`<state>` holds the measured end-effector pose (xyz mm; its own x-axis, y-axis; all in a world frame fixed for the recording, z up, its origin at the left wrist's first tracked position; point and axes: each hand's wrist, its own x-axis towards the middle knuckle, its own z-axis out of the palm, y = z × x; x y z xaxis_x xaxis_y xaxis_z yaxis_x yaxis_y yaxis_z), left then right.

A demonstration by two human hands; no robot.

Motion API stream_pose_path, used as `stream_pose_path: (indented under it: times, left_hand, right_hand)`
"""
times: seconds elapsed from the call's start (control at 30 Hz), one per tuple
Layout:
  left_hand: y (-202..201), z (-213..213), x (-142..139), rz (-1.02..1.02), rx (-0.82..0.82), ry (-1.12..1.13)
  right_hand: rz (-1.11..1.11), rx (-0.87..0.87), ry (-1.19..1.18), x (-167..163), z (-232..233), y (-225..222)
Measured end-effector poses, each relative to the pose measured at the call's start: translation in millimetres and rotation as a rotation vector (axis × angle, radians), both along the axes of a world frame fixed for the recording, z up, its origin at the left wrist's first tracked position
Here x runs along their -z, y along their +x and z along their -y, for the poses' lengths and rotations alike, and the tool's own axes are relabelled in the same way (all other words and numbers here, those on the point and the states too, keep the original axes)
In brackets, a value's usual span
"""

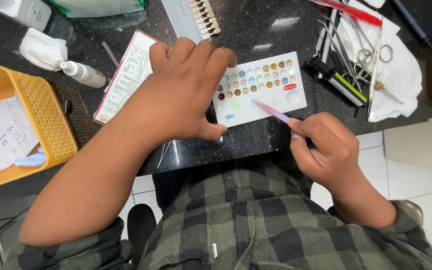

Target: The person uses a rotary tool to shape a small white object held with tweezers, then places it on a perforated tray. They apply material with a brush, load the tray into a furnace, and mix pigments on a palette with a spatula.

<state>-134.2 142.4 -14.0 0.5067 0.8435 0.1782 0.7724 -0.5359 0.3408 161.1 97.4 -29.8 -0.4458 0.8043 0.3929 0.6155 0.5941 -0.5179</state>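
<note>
The left hand [186, 90] lies flat on the black counter [256, 25], fingers pressed together, covering the left edge of a white mixing palette [276, 102]. The palette has rows of small coloured wells and sits in the middle of the counter, in front of the person. The right hand [323, 145] pinches a thin pink brush [271, 111] between thumb and forefinger; its tip touches the palette. A yellow basket [36, 100] stands to the left, and metal instruments [356, 50] lie on a white cloth [401, 75] to the right.
</note>
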Motion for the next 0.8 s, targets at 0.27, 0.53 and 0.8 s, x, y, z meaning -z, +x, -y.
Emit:
stream_pose_path:
  times: [0.27, 0.53, 0.8]
  left_hand:
    - [0.5, 0.3, 0.1, -0.004, 0.002, 0.02]
    - [0.1, 0.1, 0.3, -0.011, 0.005, 0.031]
    - [-0.3, 0.7, 0.8, -0.009, 0.008, 0.05]
  right_hand:
    - [0.026, -0.012, -0.009, -0.4, -0.4, 1.1]
    - [0.001, -0.02, -0.025, -1.1, -1.7, -1.3]
    - [-0.016, -0.01, -0.022, -1.6, -1.2, -1.8]
